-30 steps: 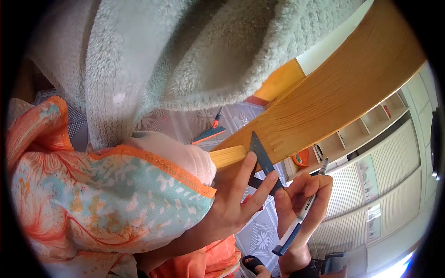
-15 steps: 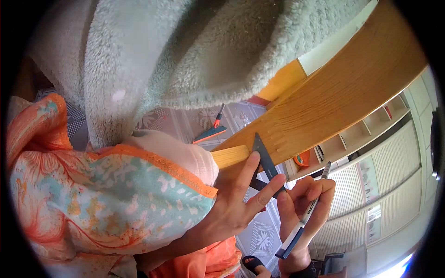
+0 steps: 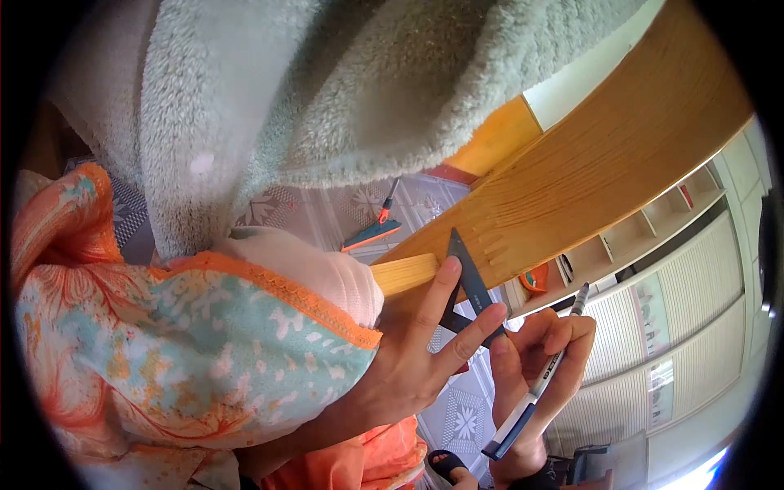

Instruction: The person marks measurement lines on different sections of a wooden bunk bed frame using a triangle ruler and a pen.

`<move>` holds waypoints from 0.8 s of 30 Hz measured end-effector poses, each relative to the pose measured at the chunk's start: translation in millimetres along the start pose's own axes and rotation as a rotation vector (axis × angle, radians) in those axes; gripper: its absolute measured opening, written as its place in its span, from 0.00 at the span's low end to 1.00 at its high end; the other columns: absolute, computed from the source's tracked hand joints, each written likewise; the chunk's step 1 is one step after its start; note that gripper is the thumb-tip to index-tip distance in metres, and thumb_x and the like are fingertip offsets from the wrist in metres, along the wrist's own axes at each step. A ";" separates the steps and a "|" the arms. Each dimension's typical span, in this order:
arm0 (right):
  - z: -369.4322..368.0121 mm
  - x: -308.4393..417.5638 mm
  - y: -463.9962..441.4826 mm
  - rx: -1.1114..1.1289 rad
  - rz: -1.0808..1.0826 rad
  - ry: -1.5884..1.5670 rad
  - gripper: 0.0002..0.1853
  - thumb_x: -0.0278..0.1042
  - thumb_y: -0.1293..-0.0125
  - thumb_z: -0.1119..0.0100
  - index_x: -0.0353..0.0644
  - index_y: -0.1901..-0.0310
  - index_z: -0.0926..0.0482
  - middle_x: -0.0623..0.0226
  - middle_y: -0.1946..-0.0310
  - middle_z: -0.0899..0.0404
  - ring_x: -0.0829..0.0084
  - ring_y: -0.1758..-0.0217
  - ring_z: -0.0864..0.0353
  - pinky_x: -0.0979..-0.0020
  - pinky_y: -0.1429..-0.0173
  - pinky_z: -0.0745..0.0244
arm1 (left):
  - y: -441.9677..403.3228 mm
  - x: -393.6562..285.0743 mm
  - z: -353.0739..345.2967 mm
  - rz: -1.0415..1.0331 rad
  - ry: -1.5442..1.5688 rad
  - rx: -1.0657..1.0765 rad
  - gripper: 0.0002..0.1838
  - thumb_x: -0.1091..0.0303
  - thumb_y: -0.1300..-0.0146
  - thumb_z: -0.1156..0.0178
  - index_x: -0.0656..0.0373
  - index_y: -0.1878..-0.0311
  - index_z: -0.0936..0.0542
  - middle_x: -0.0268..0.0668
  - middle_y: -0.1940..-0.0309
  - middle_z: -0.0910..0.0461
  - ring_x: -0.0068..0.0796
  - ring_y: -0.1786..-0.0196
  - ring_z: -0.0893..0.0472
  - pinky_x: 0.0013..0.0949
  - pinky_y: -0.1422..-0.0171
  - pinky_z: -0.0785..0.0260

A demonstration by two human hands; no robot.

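A black triangular set square (image 3: 472,282) lies against the end of a wooden board (image 3: 563,204), near a row of joint marks. My left hand (image 3: 416,351) holds the set square down with two fingers apart along its body. Between the fingers of my right hand (image 3: 539,367) is a white marker pen (image 3: 549,371), its dark grip end pointing down and its tip up and away from the board. The right thumb is at the lower corner of the set square. A narrow wooden piece (image 3: 406,276) meets the board beside my left fingers.
A grey fleece cloth (image 3: 327,90) hangs across the top. A floral orange-trimmed sleeve (image 3: 237,351) covers the left arm. Behind are a broom (image 3: 373,234) on patterned tiles, a shelf unit (image 3: 625,237) and a sandalled foot (image 3: 445,464).
Both hands keep almost the same position. The pen and the view shift very slightly; the set square stays at the board's end.
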State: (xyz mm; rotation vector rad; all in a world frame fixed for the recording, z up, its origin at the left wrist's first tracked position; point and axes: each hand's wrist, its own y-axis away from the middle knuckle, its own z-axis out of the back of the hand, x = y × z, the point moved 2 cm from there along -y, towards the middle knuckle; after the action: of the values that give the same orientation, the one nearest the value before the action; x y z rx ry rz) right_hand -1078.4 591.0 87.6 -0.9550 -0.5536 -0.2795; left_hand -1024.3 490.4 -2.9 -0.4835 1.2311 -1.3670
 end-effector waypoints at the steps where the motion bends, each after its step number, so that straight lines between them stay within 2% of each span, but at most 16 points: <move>1: -0.7 0.6 -0.8 -0.001 0.002 -0.021 0.20 0.16 0.41 0.39 0.42 0.62 0.45 0.68 0.76 0.35 0.84 0.75 0.36 0.80 0.61 0.27 | -0.2 0.2 0.5 0.000 -0.001 0.001 0.39 0.69 0.48 0.36 0.49 0.29 0.36 0.66 0.33 0.45 0.51 0.50 0.20 0.37 0.55 0.22; 16: 2.6 3.2 -0.5 0.004 0.010 0.054 0.20 0.20 0.40 0.37 0.42 0.62 0.44 0.68 0.77 0.35 0.84 0.75 0.36 0.80 0.60 0.26 | -3.8 -3.4 8.7 0.044 0.044 -0.002 0.45 0.71 0.55 0.32 0.45 0.29 0.36 0.61 0.31 0.45 0.48 0.47 0.21 0.37 0.52 0.23; 18: 2.1 3.8 -0.7 -0.002 0.007 0.056 0.20 0.20 0.40 0.37 0.42 0.62 0.44 0.67 0.76 0.34 0.84 0.75 0.36 0.79 0.59 0.26 | -3.5 -2.9 8.8 0.010 -0.005 0.018 0.32 0.55 0.36 0.45 0.51 0.29 0.36 0.62 0.35 0.37 0.47 0.41 0.23 0.45 0.51 0.24; 22: -0.3 3.9 -0.2 -0.016 0.005 0.032 0.20 0.21 0.40 0.37 0.42 0.62 0.44 0.67 0.77 0.34 0.84 0.75 0.35 0.79 0.58 0.25 | -3.9 -2.1 4.2 -0.026 -0.077 -0.048 0.32 0.54 0.36 0.45 0.51 0.29 0.35 0.63 0.36 0.37 0.46 0.41 0.23 0.45 0.51 0.24; 24: 0.5 3.3 0.2 -0.024 0.002 0.010 0.20 0.21 0.40 0.37 0.42 0.63 0.44 0.67 0.77 0.34 0.84 0.75 0.35 0.79 0.58 0.25 | -3.1 -3.4 2.0 0.032 0.076 -0.071 0.42 0.72 0.54 0.33 0.47 0.31 0.34 0.61 0.31 0.46 0.46 0.50 0.20 0.36 0.53 0.23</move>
State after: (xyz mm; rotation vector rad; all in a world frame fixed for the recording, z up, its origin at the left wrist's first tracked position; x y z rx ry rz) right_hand -1075.8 591.6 89.5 -0.9769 -0.5408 -0.2895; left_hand -1023.2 492.0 1.7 -0.4628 1.3479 -1.3279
